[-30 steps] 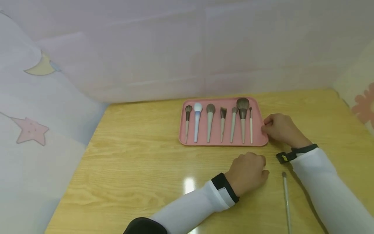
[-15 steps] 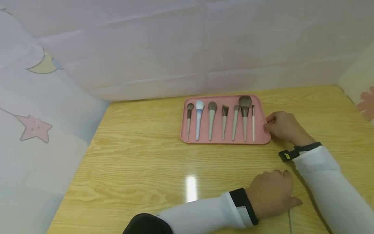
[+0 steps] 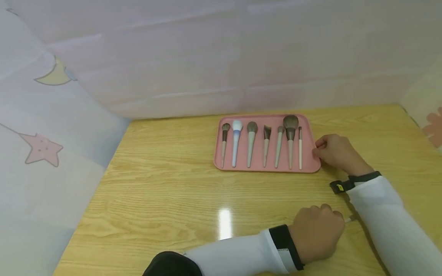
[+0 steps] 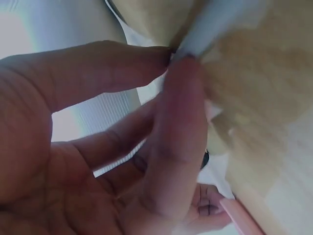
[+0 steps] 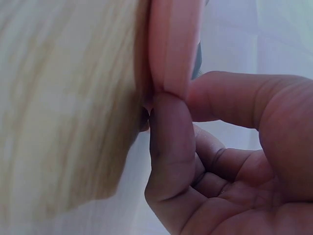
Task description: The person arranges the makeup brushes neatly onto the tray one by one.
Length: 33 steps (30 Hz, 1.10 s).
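Observation:
A pink tray [image 3: 308, 155] lies on the wooden table [image 3: 165, 191] with several makeup brushes [image 3: 251, 143] side by side on it, bristles pointing away from me. My right hand [image 3: 317, 147] pinches the tray's right rim; in the right wrist view the rim [image 5: 171, 49] sits between thumb [image 5: 230, 93] and forefinger [image 5: 166, 142]. My left hand [image 3: 340, 220] is near the table's front right, curled round a pale brush whose end [image 3: 350, 219] pokes out beyond the fingers. In the left wrist view the brush handle [image 4: 215, 24] is pinched by thumb and finger [image 4: 178, 112].
Pale fabric walls [image 3: 207, 57] printed with a moon [image 3: 55, 74] and a star [image 3: 43, 147] close in the table at the back and left. Bare wood stretches left of and in front of the tray. A glare spot [image 3: 225, 222] lies left of my left wrist.
My left hand moved from in front of the tray toward me and to the right, onto the loose brush, and now holds it. My right hand stayed on the tray's rim.

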Each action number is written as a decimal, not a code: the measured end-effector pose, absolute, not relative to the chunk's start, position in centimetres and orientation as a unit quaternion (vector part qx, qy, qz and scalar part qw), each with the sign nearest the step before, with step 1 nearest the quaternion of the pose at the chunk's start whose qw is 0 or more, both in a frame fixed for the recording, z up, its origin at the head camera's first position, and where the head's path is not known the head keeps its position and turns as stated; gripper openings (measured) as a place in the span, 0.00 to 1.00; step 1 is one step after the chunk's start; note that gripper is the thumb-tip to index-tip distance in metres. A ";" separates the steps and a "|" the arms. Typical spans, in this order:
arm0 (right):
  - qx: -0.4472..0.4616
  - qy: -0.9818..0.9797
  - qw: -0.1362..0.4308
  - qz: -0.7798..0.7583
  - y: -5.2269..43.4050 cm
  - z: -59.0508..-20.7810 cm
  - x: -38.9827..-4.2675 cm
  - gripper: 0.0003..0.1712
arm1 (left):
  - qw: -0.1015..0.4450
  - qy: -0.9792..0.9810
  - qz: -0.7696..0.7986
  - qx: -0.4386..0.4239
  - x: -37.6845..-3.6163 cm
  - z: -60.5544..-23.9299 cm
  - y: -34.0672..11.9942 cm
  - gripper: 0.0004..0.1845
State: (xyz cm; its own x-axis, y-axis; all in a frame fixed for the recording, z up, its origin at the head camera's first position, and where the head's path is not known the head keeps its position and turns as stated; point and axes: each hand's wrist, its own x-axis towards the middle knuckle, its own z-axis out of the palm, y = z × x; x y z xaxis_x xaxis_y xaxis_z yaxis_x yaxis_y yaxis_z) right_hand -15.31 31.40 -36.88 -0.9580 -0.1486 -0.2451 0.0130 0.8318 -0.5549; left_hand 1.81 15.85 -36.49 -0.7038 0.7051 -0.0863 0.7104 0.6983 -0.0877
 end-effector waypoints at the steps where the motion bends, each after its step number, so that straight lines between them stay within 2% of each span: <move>1: -0.035 0.946 0.142 -0.289 31.4 -36.9 -15.3 0.23 | 0.028 0.921 -0.060 0.383 1.7 -36.4 15.8 0.05; 7: -0.038 0.947 0.140 -0.285 31.5 -36.9 -15.4 0.23 | 0.065 0.926 -0.063 0.368 1.1 -36.4 15.8 0.02; 14: -0.035 0.946 0.141 -0.289 31.5 -36.8 -15.3 0.24 | 0.069 0.919 -0.065 0.383 0.9 -36.4 15.7 0.02; 23: -0.041 0.945 0.140 -0.293 31.4 -37.5 -14.8 0.23 | 0.080 0.912 -0.061 0.397 0.7 -36.6 15.2 0.06; 29: -0.050 0.947 0.126 -0.293 31.6 -37.7 -14.9 0.23 | 0.058 0.913 -0.060 0.400 0.3 -36.7 15.2 0.12; 33: -0.051 0.949 0.120 -0.288 31.6 -37.6 -15.1 0.23 | 0.065 0.913 -0.053 0.398 0.0 -36.6 15.3 0.13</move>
State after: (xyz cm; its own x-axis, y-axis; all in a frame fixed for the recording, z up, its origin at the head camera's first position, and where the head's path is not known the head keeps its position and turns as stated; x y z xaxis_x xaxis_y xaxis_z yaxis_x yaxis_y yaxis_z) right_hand -15.10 31.62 -37.62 -0.9659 -0.1656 -0.1992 -0.0267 0.8286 -0.5592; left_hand -0.02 15.30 -36.61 -0.6742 0.7208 -0.1612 0.7345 0.6772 -0.0439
